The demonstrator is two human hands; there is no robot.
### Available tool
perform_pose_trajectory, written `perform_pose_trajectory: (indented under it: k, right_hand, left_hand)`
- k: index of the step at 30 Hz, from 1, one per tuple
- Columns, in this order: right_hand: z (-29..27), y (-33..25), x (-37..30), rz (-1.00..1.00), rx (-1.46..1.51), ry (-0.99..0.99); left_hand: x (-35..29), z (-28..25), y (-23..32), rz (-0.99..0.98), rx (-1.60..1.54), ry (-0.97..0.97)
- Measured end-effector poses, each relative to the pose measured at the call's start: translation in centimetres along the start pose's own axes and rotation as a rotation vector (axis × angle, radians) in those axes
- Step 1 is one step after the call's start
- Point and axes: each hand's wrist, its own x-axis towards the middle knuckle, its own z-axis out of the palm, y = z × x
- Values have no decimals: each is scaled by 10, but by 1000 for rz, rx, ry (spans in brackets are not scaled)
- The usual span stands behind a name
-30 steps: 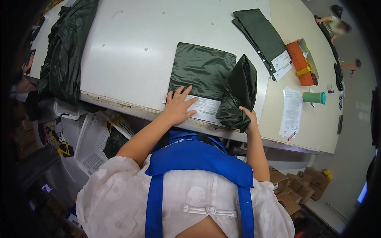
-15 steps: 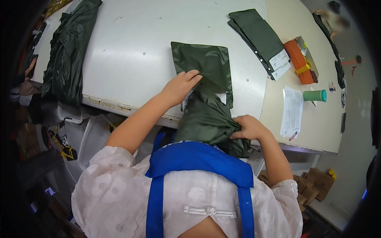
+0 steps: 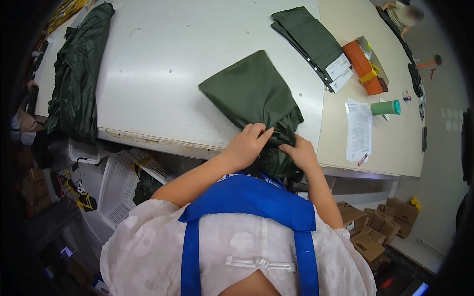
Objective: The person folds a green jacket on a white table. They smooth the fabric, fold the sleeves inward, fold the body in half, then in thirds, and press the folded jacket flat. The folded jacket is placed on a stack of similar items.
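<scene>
Head view: at the far left, a long heap of dark green cloth [image 3: 79,74], glossy and deeply crinkled, reaches over the front edge of the surface [image 3: 158,54]. Below that edge sits a white plastic crate [image 3: 116,190] with a perforated wall. The edge itself is straight-cut, with a worn, brownish strip. From the heap to the middle runs a broad stretch of smooth white top dotted with small round fasteners, the widest room for moving sideways.

Next comes the left hand [image 3: 247,146], its fingers drawn together and gripping the green fabric piece [image 3: 249,89]. This piece lies just right of the middle, flat and satiny at its pointed far corner, bunched into folds at its near end, which overhangs the edge. The right hand [image 3: 299,153] grips those folds between thumb and fingers.

Beyond it, apart from the piece, a flat folded green stack [image 3: 308,42] with crisp sides lies aslant across the seam where white meets cream. On the cream part are printed paper sheets [image 3: 359,128], an open orange box [image 3: 361,69] of upright rectangular shape and, rightmost, a green cylinder [image 3: 385,107] on its side.
</scene>
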Motion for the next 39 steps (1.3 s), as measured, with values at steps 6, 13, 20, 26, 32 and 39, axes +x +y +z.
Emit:
perform_pose_trajectory:
  k: [6, 13, 20, 26, 32, 39]
  right_hand:
    - [9, -27, -3, -123, -279, 58]
    - [5, -37, 8, -279, -340, 48]
    - [12, 23, 39, -176, 616, 183]
    - [1, -6, 23, -178, 1322, 35]
    - [2, -15, 33, -212, 1267, 77]
    - [4, -35, 24, -132, 1378, 18]
  left_hand:
    - [49, -22, -4, -163, 118, 28]
    - [67, 14, 8, 151, -92, 30]
    - [11, -38, -34, -13, -258, 253]
    - [-12, 12, -43, -363, -682, 283]
    - [5, 7, -29, -474, -439, 410]
    - [1, 29, -44, -405, -619, 306]
